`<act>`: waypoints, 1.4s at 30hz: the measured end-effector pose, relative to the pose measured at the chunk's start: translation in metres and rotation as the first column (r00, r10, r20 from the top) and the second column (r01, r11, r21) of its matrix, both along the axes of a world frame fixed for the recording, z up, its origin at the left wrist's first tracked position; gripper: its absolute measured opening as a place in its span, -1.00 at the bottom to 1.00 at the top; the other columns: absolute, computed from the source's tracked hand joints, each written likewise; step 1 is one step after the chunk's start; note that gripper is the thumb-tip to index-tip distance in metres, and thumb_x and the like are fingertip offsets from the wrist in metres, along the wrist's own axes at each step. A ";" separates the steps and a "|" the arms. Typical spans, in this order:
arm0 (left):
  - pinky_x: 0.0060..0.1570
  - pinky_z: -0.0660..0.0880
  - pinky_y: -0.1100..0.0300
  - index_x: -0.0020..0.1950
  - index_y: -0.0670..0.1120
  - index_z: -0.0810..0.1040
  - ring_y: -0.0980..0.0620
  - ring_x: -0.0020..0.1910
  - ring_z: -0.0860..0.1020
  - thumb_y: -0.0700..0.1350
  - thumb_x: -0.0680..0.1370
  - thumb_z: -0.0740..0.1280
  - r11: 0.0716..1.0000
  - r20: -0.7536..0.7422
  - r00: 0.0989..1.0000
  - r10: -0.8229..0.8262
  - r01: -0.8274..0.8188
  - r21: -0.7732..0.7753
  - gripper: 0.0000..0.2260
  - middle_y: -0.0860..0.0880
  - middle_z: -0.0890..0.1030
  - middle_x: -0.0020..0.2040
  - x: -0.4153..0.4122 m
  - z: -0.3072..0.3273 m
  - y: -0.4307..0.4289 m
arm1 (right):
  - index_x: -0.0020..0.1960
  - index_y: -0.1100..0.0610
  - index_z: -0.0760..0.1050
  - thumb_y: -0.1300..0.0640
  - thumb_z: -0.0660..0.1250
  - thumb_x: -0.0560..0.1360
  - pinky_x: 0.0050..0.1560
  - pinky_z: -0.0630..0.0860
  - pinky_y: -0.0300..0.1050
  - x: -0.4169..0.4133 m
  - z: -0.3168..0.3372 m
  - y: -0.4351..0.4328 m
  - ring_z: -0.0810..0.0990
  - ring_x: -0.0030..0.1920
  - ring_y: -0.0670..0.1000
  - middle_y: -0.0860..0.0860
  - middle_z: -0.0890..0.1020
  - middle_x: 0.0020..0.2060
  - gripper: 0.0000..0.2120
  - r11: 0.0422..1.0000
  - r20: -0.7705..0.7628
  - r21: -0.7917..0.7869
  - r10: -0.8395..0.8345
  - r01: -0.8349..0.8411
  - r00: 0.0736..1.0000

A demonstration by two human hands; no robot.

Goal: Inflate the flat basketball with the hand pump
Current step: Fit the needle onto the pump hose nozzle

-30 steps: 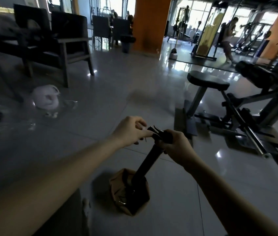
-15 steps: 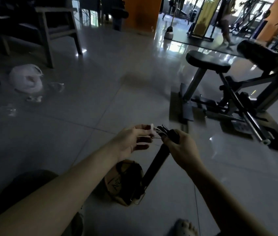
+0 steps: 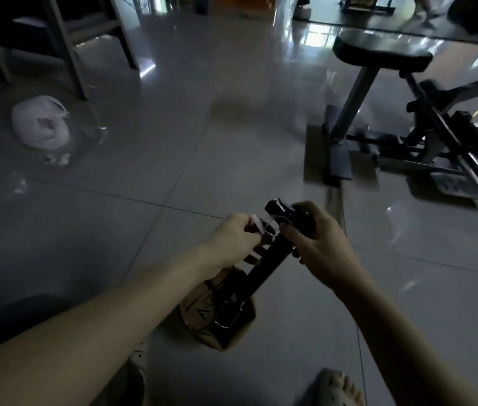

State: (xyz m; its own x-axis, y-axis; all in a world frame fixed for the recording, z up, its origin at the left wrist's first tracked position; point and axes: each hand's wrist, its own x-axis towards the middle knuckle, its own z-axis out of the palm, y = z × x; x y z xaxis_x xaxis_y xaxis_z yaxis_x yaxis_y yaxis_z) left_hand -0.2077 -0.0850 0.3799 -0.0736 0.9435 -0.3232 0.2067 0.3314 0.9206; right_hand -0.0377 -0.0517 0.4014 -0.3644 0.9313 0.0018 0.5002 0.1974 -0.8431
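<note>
- At the far left, a white plastic bag [image 3: 41, 124] is lying on the glossy tiled floor [image 3: 173, 159], near some dark chair legs [image 3: 67, 63].
- Low in the centre, the flat basketball [image 3: 199, 315] is lying on the floor, just ahead of our sandalled foot [image 3: 337, 388]. It is tan-brown, caved in and creased, with dark lettering showing on one panel. The pump's lower end is resting on it.
- We are judging that the ball will feel light, soft and floppy, folding under any push. We are expecting to steady it by the skin around the valve, but we cannot tell where the valve is.
- Our left hand [image 3: 232, 238] is curling its fingers and pinching a small white piece [image 3: 257, 225]. Thin pale strands are running from it toward the pump's top. We cannot tell what this piece is.
- The black hand pump [image 3: 264, 268] is slanting up from the ball toward the right. We are judging it stiff, smooth and fairly light, and best held by the barrel and the top handle.
- Our right hand [image 3: 317, 244] is wrapping its fingers tightly round the pump's upper end, at the handle.
- At the far right, a padded gym bench [image 3: 381, 51] is standing on the floor.
</note>
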 end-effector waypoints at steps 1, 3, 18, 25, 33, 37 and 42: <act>-0.16 0.66 0.06 0.04 -0.19 0.60 0.00 -0.20 0.67 -0.21 0.63 0.27 1.000 0.001 1.000 0.001 -0.001 0.020 -0.88 -0.11 0.69 -0.09 -0.001 -0.001 0.002 | 0.15 -0.06 0.44 0.05 0.36 0.56 -0.19 0.59 -0.07 0.001 -0.002 0.001 0.63 -0.19 -0.11 -0.05 0.63 -0.12 -0.80 1.000 0.039 0.021 0.002 -0.003 0.999; -0.21 0.62 0.11 0.03 -0.16 0.63 0.00 -0.23 0.65 -0.16 0.61 0.34 0.997 -0.023 1.000 -0.003 0.004 0.079 -0.89 -0.08 0.68 -0.17 -0.006 0.001 0.007 | 0.18 -0.09 0.40 0.06 0.35 0.57 -0.19 0.59 -0.10 0.004 -0.006 0.003 0.62 -0.15 -0.09 -0.05 0.61 -0.08 -0.77 0.999 0.118 0.043 -0.002 -0.003 0.993; -0.31 0.38 0.09 -0.19 -0.21 0.47 0.04 -0.35 0.41 -0.02 0.68 0.17 0.907 -0.236 0.930 -0.283 0.339 0.248 -0.66 -0.02 0.44 -0.34 0.004 0.023 0.005 | 0.00 0.12 0.51 0.25 0.33 0.53 -0.23 0.44 -0.07 0.021 0.001 0.007 0.59 -0.13 0.20 0.29 0.61 -0.01 -0.92 0.965 0.078 -0.255 -0.040 0.059 0.996; -0.30 0.46 0.11 -0.37 -0.17 0.39 -0.02 -0.35 0.45 -0.06 0.66 0.23 0.958 -0.068 0.982 -0.177 0.188 0.218 -0.59 -0.11 0.43 -0.35 0.012 0.022 0.013 | -0.01 0.11 0.53 0.07 0.37 0.56 -0.18 0.50 -0.06 0.027 0.000 0.004 0.63 -0.03 0.24 0.23 0.65 -0.08 -0.89 0.966 0.070 -0.258 -0.003 0.021 0.998; -0.36 0.38 0.16 -0.09 -0.14 0.61 0.04 -0.31 0.50 -0.06 0.65 0.22 0.998 -0.121 0.991 -0.052 0.048 -0.037 -0.75 -0.05 0.60 -0.09 0.030 0.004 0.019 | 0.00 0.12 0.52 0.17 0.35 0.57 -0.18 0.49 -0.11 0.031 0.000 0.005 0.65 -0.04 0.16 0.20 0.65 -0.05 -0.97 0.924 0.083 -0.348 -0.139 0.160 0.987; -0.30 0.33 0.13 -0.28 -0.09 0.45 -0.03 -0.35 0.44 -0.03 0.63 0.22 0.992 -0.397 0.914 -0.081 0.113 0.060 -0.70 -0.04 0.48 -0.33 0.037 0.004 0.024 | -0.05 0.09 0.53 0.20 0.36 0.55 -0.21 0.48 -0.11 0.036 -0.001 0.006 0.64 -0.08 0.14 0.19 0.65 -0.07 -0.96 0.912 0.050 -0.340 -0.226 0.230 0.973; -0.29 0.40 0.16 -0.22 -0.13 0.49 0.06 -0.33 0.47 0.01 0.67 0.20 0.985 -0.155 0.978 -0.137 0.151 0.085 -0.67 -0.01 0.49 -0.29 0.044 0.005 0.023 | -0.07 0.08 0.55 0.26 0.38 0.52 -0.22 0.46 -0.13 0.047 0.007 0.007 0.60 -0.12 0.10 0.21 0.65 -0.06 -0.90 0.868 -0.034 -0.414 -0.318 0.276 0.948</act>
State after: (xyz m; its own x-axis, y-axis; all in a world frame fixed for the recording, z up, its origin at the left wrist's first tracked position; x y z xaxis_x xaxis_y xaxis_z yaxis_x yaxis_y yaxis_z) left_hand -0.1637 -0.0623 0.3848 0.0246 0.9736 -0.2268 0.3824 0.2004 0.9020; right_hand 0.0093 -0.0447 0.4086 -0.0879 0.9244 -0.3711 0.3930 -0.3101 -0.8657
